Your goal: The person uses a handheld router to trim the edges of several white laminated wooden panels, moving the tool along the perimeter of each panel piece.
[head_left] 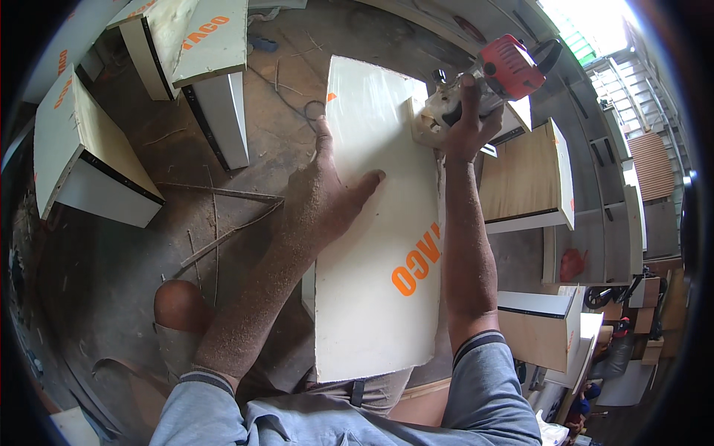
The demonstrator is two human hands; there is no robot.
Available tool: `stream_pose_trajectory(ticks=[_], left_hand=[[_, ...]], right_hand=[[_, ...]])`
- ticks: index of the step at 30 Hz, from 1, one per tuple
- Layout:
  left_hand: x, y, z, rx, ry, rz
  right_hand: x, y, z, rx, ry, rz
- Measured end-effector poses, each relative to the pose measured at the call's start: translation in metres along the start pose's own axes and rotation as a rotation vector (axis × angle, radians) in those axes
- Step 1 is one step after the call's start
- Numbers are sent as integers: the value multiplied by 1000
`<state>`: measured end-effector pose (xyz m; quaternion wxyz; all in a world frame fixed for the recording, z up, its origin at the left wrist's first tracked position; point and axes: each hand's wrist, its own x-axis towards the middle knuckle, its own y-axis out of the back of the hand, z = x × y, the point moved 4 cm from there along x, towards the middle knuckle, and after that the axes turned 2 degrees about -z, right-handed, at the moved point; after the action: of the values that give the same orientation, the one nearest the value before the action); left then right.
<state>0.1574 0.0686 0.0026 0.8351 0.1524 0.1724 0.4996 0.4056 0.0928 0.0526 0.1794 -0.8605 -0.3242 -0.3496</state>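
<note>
A long white panel [364, 297] with orange printing stands in front of me, its near end by my lap. My left hand [325, 195], dusted with sawdust, holds the panel's left edge. The thumb lies across the top face, one finger runs along the edge, and the other fingers are hidden. At the far right edge, my right hand [474, 123] is wrapped round a red and silver trim router [509, 68]. The router's base sits against the panel's edge; its bit is hidden from view.
White box-like cabinet pieces [111, 186] with dark edge strips stand at left, and more [524, 178] at right. Thin trimmed strips [223, 241] and a dark cord [286, 93] lie on the dusty floor. A red object [573, 264] sits in an open grey-white cabinet at right.
</note>
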Motion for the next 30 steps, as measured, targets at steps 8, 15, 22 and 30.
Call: stream_pose_trajectory(ticks=[8, 15, 22, 30], left_hand=[[0, 2, 5, -29, -41, -23], [-2, 4, 8, -22, -6, -24], [1, 1, 3, 56, -53, -17], [2, 1, 4, -10, -49, -31]], right_hand=[[19, -12, 20, 31, 62, 13], [32, -26, 33, 24, 74, 15], [44, -36, 44, 5, 75, 55], [52, -40, 51, 15, 102, 58]])
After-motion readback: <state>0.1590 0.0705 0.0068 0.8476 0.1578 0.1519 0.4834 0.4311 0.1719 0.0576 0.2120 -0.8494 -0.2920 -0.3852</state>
